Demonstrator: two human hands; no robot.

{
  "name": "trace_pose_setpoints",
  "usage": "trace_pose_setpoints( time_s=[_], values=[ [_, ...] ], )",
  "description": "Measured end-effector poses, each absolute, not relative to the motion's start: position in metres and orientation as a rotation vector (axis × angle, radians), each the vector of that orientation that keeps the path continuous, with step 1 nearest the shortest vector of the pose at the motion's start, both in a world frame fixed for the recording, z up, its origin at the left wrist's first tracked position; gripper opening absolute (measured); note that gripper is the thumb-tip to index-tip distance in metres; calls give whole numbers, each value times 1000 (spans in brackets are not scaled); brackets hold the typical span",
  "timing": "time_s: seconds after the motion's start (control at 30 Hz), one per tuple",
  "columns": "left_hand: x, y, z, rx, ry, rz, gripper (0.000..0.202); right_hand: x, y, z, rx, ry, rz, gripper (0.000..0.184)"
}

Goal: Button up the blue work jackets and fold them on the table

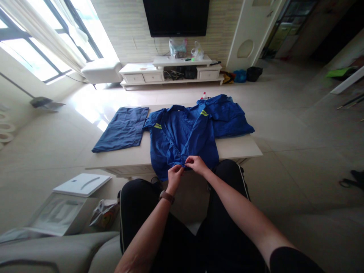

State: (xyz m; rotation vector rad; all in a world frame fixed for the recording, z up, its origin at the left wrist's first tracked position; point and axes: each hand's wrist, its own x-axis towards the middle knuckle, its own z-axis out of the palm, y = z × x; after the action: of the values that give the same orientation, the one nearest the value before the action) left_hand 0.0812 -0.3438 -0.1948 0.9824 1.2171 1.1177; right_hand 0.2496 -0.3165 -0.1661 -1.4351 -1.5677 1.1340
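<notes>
Both hands: left hand [174, 173] and right hand [196, 163] pinch the hem of a bright blue fabric work jacket [182, 136].
Support: pale rectangular low table [244, 148].

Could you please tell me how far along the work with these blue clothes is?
A dark blue piece already lies flat on the table. In hand: the left hand and right hand pinch together the lower front edges of the jacket. A rumpled blue garment behind it is left unfolded.

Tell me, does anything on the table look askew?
The folded dark blue garment lies slanted at the left edge of the table. The blue jacket, pinched by the left hand and right hand, overhangs the near edge.
</notes>
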Motion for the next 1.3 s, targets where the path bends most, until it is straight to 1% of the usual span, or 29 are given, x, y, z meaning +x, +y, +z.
trace_pose_setpoints(
  time_s=[0.13, 0.23, 0.27, 0.5, 0.7, 0.93, 1.07, 1.2, 1.3],
  values=[
    [80, -340, -192, 982, 1237, 1136, 31, 247, -322, -159, -1343, -1691, 983, 8],
    [80, -338, -192, 1017, 1242, 1139, 29, 247, -326, -155, -1280, -1795, 853, 19],
    [80, -338, -192, 1021, 1243, 1132, 28, 247, -327, -154, -1273, -1828, 825, 20],
    [81, -339, -197, 1011, 1257, 1106, 25, 248, -330, -148, -1333, -2013, 707, 13],
    [83, -339, -197, 1073, 1223, 1099, 21, 246, -331, -146, -1439, -1995, 588, 9],
    [86, -337, -195, 1145, 1244, 1083, 19, 242, -325, -158, -1477, -1743, 646, 14],
    [87, -337, -195, 1152, 1227, 1093, 17, 243, -319, -163, -1523, -1624, 783, 14],
    [85, -339, -198, 1079, 1255, 1080, 17, 246, -316, -165, -1509, -1639, 908, 11],
    [84, -341, -200, 869, 1290, 998, 16, 249, -316, -166, -1516, -1632, 943, 12]
  ],
)
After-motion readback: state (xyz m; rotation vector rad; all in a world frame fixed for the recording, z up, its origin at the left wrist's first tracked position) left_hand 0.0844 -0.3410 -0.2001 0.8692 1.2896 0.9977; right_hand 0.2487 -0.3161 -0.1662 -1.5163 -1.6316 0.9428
